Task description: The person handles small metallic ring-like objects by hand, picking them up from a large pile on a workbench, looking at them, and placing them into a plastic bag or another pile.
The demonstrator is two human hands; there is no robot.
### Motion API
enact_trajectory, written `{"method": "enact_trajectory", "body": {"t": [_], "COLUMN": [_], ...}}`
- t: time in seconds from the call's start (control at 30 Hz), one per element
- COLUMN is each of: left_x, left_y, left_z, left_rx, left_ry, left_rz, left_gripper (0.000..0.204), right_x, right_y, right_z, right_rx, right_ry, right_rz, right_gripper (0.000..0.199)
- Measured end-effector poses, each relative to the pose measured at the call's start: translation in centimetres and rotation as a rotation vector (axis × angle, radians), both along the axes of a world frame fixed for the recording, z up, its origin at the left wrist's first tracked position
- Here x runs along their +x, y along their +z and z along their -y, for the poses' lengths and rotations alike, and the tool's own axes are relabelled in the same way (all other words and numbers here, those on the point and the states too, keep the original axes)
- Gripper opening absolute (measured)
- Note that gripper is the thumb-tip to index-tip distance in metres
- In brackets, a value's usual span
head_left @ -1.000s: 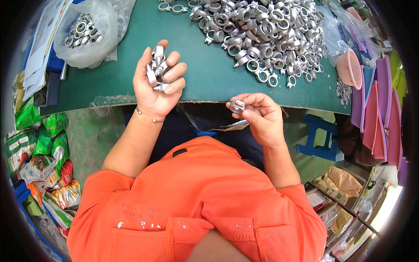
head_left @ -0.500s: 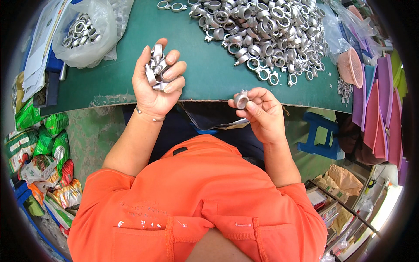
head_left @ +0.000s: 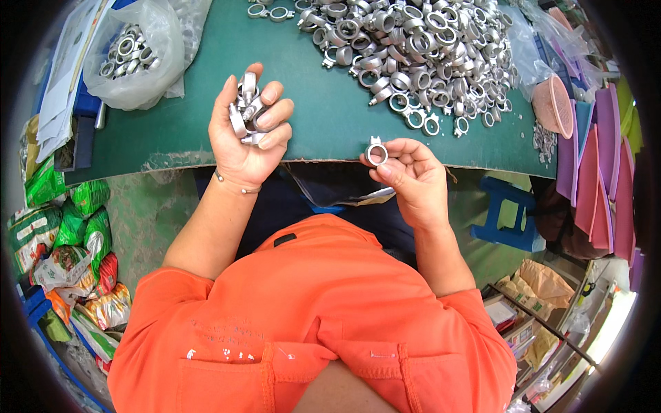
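Observation:
My left hand (head_left: 251, 127), palm up over the table's near edge, curls its fingers around several grey metal ring clamps (head_left: 248, 110). To its right, my right hand (head_left: 413, 172) pinches a single ring clamp (head_left: 376, 153) between thumb and fingers. That ring's round opening faces up at me, and its small lug points away toward the table. A large heap of the same clamps (head_left: 420, 48) covers the far right part of the green table (head_left: 234, 34). More of these clamps (head_left: 129, 51) lie inside a clear plastic bag (head_left: 162, 76) at the far left.
A pink mesh basket (head_left: 552, 104) stands at the right by a small pile of metal bits (head_left: 544, 143). Purple and pink sheets (head_left: 597, 165) hang beyond it. A blue stool (head_left: 506, 215) is below the table's right side. Colourful packets (head_left: 72, 241) are stacked at the left.
The ring clamp in my right hand has been turned, so its opening now faces up and its lug points away. My left hand stays nearly still with its clamps.

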State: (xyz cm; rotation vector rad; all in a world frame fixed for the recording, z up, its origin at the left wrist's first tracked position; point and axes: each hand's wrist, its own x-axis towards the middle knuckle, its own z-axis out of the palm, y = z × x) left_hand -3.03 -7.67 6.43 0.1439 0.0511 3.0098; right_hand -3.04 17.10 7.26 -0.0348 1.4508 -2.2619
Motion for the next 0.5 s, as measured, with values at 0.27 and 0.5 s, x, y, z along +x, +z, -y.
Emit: {"method": "enact_trajectory", "body": {"t": [0.27,0.5], "left_x": [0.1,0.1], "left_y": [0.3,0.0], "left_z": [-0.1,-0.1], "left_rx": [-0.012,-0.010], "left_ry": [0.016,0.014], "left_rz": [0.033,0.028], "left_gripper": [0.034,0.034], "right_x": [0.9,-3.0], "right_y": [2.8,1.8], "right_z": [-0.6,-0.2], "right_rx": [0.632,1.255], "right_ry": [0.234,-0.207], "right_rz": [-0.376,-0.996], "right_gripper": [0.020,0.020]}}
